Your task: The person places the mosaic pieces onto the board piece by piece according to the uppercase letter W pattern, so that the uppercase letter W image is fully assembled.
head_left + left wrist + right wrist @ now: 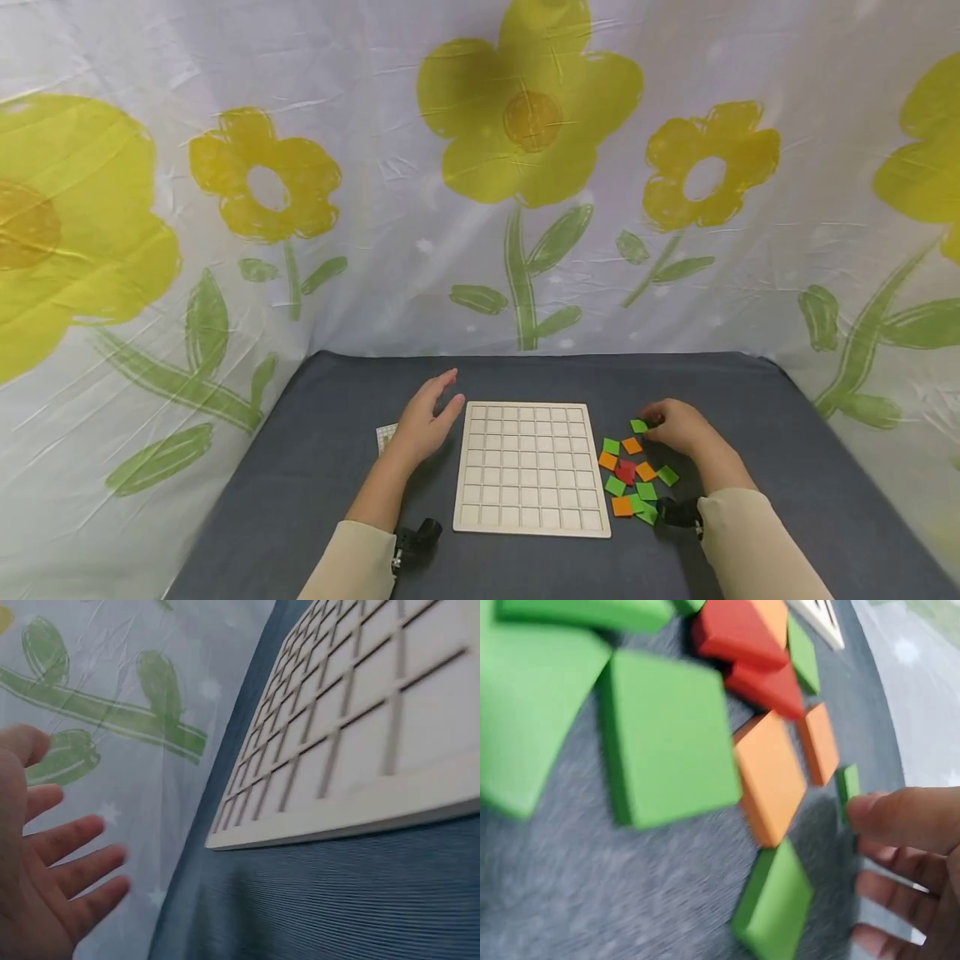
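A pale wooden board with a grid of square recesses [531, 468] lies flat on the dark cloth. My left hand [424, 423] hovers by its upper left side, fingers apart and holding nothing; the left wrist view shows the spread fingers [82, 879]. To the right of the board lies a loose group of green, orange and red square tiles [625, 472]. At the far edge of that group, my right hand [678, 426] reaches a green tile [638, 426]. In the right wrist view the thumb [892, 814] overlaps this tile; no firm grip shows.
A small gridded card [386, 435] lies partly hidden behind the left hand. The dark cloth [547, 379] covers the table, and a white curtain with yellow flowers [390, 275] hangs behind it. Several tiles overlap, among them the red ones [739, 634].
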Tool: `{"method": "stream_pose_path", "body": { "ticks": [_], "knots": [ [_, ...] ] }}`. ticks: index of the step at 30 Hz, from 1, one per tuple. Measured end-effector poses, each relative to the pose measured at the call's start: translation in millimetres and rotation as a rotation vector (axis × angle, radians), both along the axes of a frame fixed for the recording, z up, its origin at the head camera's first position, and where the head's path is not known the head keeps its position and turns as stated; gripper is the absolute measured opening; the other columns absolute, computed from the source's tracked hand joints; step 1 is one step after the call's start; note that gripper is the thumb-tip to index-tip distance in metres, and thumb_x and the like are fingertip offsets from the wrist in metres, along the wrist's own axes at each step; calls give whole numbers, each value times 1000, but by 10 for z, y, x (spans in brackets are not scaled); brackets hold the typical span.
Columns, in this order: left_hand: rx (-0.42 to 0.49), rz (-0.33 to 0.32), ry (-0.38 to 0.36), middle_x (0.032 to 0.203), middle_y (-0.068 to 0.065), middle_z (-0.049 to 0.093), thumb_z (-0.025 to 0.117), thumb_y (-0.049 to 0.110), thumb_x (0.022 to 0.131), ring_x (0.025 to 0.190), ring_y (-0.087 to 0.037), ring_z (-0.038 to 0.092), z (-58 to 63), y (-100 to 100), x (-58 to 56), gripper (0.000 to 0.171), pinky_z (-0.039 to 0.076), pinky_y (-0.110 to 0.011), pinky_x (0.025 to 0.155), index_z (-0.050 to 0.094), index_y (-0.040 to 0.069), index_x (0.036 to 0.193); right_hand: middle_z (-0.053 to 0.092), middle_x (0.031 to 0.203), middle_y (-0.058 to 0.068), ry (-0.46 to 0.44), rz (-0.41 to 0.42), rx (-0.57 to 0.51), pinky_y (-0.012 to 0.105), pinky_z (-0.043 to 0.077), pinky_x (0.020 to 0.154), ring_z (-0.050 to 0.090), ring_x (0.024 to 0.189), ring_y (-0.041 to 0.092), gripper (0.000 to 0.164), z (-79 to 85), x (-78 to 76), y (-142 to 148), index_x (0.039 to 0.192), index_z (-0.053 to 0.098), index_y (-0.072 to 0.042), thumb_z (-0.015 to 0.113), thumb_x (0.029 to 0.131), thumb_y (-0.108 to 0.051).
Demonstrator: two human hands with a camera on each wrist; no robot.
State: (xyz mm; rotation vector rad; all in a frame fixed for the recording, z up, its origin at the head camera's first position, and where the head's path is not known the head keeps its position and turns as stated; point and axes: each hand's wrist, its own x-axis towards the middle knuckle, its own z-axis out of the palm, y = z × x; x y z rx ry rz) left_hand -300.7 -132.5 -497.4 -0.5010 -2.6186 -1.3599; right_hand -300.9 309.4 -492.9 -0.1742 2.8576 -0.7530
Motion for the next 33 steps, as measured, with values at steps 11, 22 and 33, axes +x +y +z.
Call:
{"method": "stream_pose_path", "body": {
  "ticks": [11,22,33],
  "knots": [
    [122,-78,-180,127,-8,65,61,20,105,96,-16,60,-441,-112,215,41,50,-32,78,60,4,142,66,116,23,7,-44,-24,58,51,90,62,104,41,34,-91,-27,-2,124,72,2,75,92,-12],
    [3,-104,-30,131,-7,62,68,7,97,110,-24,55,-588,-75,279,45,48,-42,90,61,3,141,68,108,20,46,-51,9,57,52,86,63,99,39,29,-154,39,-4,118,73,3,74,93,-12],
    [-191,-92,86,132,-6,62,73,11,90,124,-30,49,-645,-113,228,43,43,-54,100,68,5,133,65,115,23,21,-90,-140,55,53,86,63,101,37,36,-94,158,78,123,64,7,70,98,-18]
  ]
}}
